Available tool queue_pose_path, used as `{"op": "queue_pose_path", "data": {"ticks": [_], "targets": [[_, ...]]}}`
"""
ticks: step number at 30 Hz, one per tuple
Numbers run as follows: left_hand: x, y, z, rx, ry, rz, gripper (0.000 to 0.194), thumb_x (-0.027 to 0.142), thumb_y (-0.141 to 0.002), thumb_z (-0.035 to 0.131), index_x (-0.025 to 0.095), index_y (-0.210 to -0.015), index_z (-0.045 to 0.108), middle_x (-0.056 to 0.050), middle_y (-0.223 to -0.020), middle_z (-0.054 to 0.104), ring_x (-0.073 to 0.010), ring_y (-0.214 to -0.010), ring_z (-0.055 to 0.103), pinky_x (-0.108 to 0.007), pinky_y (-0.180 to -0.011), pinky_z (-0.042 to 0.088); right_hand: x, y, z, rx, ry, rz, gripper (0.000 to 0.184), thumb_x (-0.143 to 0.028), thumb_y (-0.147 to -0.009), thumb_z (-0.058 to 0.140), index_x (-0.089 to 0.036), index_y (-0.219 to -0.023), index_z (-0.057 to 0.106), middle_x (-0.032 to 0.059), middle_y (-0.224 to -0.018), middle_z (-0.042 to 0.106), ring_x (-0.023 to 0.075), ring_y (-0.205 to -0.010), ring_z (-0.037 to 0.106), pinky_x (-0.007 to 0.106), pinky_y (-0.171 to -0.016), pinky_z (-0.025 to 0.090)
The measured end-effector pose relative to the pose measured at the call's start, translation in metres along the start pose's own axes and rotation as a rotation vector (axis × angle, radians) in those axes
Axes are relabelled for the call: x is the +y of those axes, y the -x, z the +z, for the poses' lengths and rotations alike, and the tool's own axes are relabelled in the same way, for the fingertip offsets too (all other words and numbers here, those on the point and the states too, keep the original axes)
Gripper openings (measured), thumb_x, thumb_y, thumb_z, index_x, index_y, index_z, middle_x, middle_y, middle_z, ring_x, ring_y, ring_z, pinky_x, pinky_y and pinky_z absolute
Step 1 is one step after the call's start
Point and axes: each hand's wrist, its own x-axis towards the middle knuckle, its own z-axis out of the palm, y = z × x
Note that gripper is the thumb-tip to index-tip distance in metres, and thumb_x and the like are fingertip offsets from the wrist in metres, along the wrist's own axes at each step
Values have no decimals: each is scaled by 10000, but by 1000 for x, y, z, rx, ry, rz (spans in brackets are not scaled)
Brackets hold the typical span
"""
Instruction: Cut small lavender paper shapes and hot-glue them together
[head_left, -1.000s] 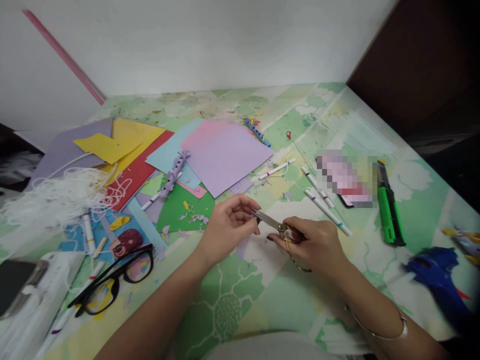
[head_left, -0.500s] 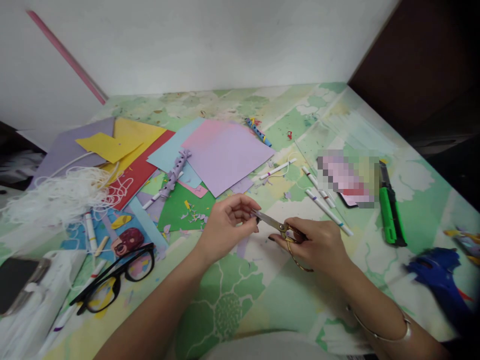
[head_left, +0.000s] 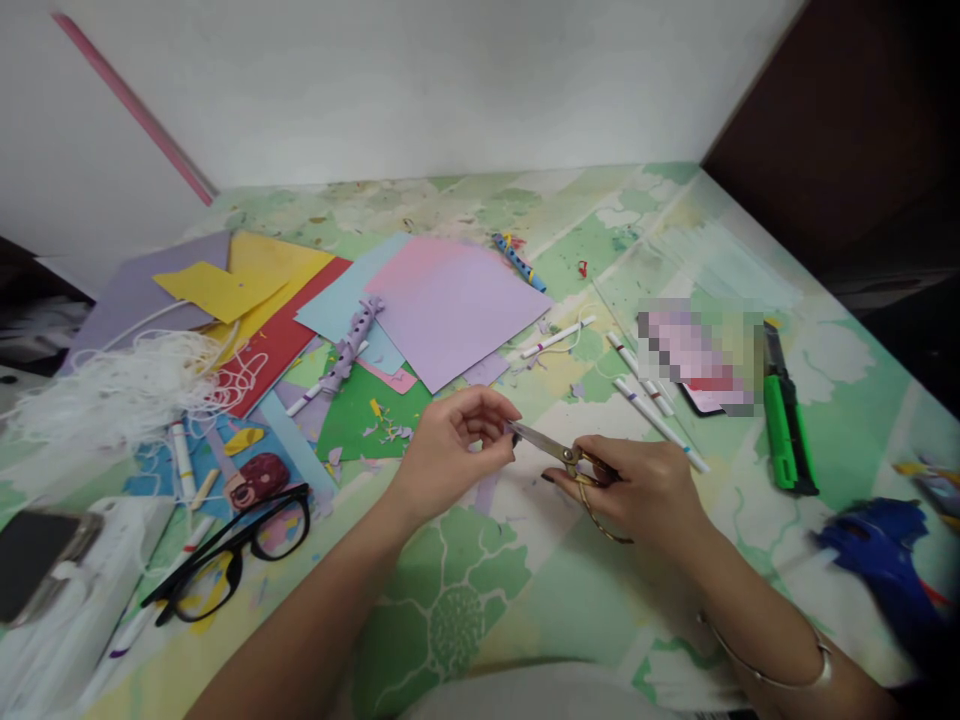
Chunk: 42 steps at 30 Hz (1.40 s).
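My right hand (head_left: 637, 485) grips a pair of scissors (head_left: 546, 443) by gold-coloured handles, thumb and fingers in the loops. The blades point left, and their tips reach the fingertips of my left hand (head_left: 465, 445). That hand is closed in a pinch; whatever sits between its fingers is too small to make out. Beyond both hands lies a lilac sheet of paper (head_left: 469, 310). A green sheet (head_left: 352, 415) strewn with paper scraps is beside my left hand. On the far side, a lilac paper-wrapped stick with dark dots (head_left: 351, 345) rests on the sheets.
Black-framed glasses (head_left: 236, 560), a white string tangle (head_left: 127, 400) and a phone (head_left: 41, 560) lie on the left. To the right are white markers (head_left: 660, 425), a green cutter knife (head_left: 786, 430) and a blue glue gun (head_left: 874, 540). A white wall (head_left: 450, 90) stands behind the table.
Both hands and the scissors hold almost the same pose. The whole view has shifted very slightly.
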Motion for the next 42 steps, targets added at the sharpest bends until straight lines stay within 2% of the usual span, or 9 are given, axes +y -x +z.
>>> {"op": "queue_pose_path", "data": {"ticks": [8,18,24,42], "targets": [[0,0,0,3,-48,10,173,41,-673,649,133,-819,640,-2,-718,632,-88,-626,608,-200,-604,495,0,1,0,-17,33,13,363,-425,-853,620,-169,-598,582,-57,-425,459,58,-374,409,208,-421,293],[-1,1,2,9,76,-11,160,73,-720,650,134,-863,613,8,-718,633,-99,-629,660,-215,-638,529,-2,0,0,-29,-25,44,337,-362,-831,652,-171,-579,535,-66,-440,438,49,-382,368,197,-418,275],[-2,0,4,-8,103,-22,176,64,-710,654,128,-869,609,6,-712,632,-95,-626,651,-215,-635,531,-3,0,2,-42,-31,66,344,-392,-844,628,-173,-591,548,-62,-437,442,50,-371,353,197,-411,272],[-1,0,-2,-41,44,0,186,74,-698,667,140,-866,623,1,-708,629,-94,-633,621,-216,-617,515,2,1,0,-28,35,9,404,-469,-867,590,-170,-597,592,-53,-418,459,57,-373,395,202,-416,286]]}}
